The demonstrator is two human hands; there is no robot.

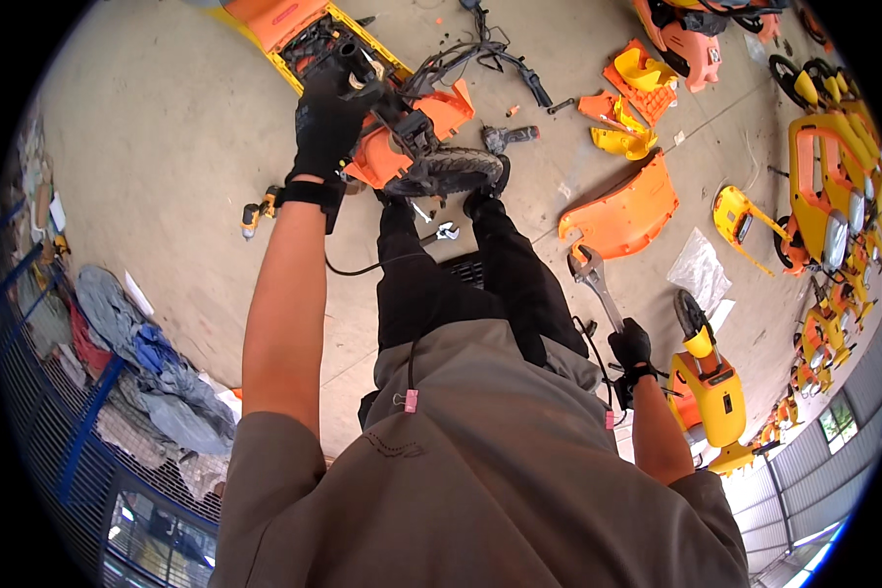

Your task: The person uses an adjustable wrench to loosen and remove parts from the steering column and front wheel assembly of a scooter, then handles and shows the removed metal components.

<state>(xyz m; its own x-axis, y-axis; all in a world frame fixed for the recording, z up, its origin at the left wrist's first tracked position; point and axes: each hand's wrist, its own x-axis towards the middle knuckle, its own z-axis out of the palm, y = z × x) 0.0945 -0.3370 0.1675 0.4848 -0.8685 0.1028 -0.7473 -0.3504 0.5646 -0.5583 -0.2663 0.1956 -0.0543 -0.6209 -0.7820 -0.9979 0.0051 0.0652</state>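
**Scooter teardown well under way, frame and wheel not yet apart**

Concrete floor [167,147] of an open workshop, strewn with stripped parts.

Left hand [325,122], in a black glove, arm stretched forward; its grip is closed on the dark upper part of the scooter frame [402,118], which lies on the floor just ahead of the person's feet. Right hand [631,345], also gloved, hangs low at the side, grip clamped on the handle of a large adjustable wrench [593,279], jaw end pointing forward and away from the frame.

Front tyre [446,171] remains on the frame, by the shoes. Loose black cables [461,54] trail from the frame's top.

Judged done: body panels are off. An orange curved panel [622,211] and smaller orange and yellow covers [632,93] lie apart to the right. A cordless driver [510,135] rests near the tyre.

Judged left: wheel, wiring and the orange shell around the frame are not yet removed.

A yellow scooter [710,387] stands just beside the right hand.
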